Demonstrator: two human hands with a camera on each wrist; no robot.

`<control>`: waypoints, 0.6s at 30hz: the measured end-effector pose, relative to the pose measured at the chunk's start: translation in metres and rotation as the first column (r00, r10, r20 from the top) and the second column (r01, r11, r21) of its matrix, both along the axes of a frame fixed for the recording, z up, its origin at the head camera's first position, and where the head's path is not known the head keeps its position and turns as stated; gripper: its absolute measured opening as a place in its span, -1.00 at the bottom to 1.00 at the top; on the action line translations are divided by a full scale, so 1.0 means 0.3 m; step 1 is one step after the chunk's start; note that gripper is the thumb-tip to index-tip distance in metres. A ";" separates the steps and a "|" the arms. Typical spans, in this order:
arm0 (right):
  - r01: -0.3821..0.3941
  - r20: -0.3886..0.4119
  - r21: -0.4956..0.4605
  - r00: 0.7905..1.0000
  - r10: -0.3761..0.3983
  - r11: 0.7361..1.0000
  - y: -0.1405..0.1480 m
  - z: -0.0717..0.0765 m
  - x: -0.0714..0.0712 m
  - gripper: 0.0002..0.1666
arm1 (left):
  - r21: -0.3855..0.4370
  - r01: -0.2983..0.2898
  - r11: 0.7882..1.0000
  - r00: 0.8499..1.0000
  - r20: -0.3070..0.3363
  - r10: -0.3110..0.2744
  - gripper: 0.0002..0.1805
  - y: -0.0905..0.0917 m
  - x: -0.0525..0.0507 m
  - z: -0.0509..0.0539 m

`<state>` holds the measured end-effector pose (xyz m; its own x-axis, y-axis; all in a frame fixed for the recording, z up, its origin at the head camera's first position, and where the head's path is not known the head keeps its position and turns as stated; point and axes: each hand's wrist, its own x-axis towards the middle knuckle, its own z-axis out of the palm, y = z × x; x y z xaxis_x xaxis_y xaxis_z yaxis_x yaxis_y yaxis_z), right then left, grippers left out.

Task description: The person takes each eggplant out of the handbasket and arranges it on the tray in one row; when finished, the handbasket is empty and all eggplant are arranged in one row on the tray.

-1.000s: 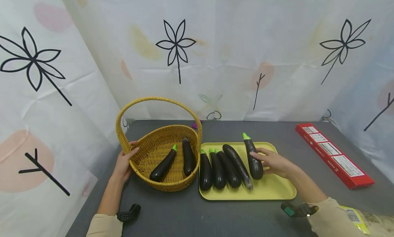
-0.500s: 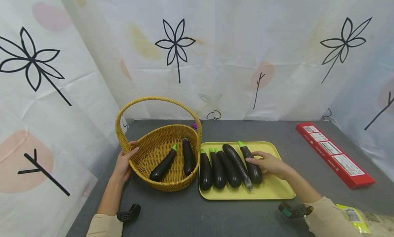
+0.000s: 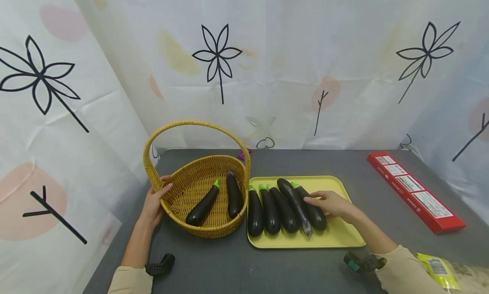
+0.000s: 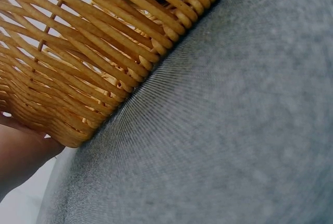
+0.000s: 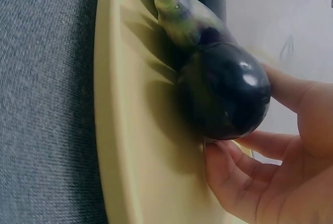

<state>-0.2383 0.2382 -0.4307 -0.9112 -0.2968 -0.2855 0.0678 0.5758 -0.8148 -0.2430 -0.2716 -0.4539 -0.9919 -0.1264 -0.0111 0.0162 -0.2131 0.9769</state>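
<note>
Lower and further left than a second ago, the eggplant in the right hand now lies slanted beside the row on the tray, its green stem pointing away from the person. Back then it was tilted apart from its neighbours. From the right wrist, the fingers curl around its rounded end from two sides, parted only by its thickness; whether its whole weight rests on the tray cannot be told.

Four other eggplants line the left part of the yellow tray, close together. Three have green stems; the fourth, the long eggplant next to the held one, ends in a pale tip towards the person.

Just left of the tray stands a wicker basket with a tall hoop handle. Its left side is held by the left hand, with digits bent over the rim and the rest hidden outside. Two eggplants lie in the basket, apart from each other.

Everything sits on a gray table. To the right lies a long red box, and a plastic bag is partly behind the right sleeve. Behind hangs a white cloth with flower drawings.
</note>
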 end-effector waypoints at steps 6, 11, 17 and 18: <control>0.013 0.006 -0.043 1.000 -0.013 0.999 0.007 -0.012 -0.002 -0.24 | 0.003 0.007 1.000 1.000 -0.016 -0.007 -0.76 -0.002 0.000 -0.005; 0.037 0.002 -0.074 0.999 -0.037 0.997 0.013 -0.018 -0.008 -0.34 | 0.001 0.013 1.000 1.000 -0.025 -0.013 -0.76 -0.004 0.001 -0.007; 0.063 0.010 -0.069 0.998 -0.062 0.996 0.024 -0.016 -0.014 -0.33 | -0.006 0.004 1.000 1.000 -0.007 -0.004 -0.73 -0.003 0.000 -0.004; 0.065 0.015 -0.072 0.998 -0.064 0.995 0.028 -0.014 -0.013 -0.31 | -0.006 0.003 1.000 1.000 -0.003 -0.003 -0.73 -0.003 0.000 -0.003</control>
<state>-0.2423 0.2465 -0.4348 -0.9257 -0.2574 -0.2772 0.1136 0.5097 -0.8528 -0.2429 -0.2724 -0.4549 -0.9924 -0.1232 -0.0071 0.0187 -0.2068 0.9782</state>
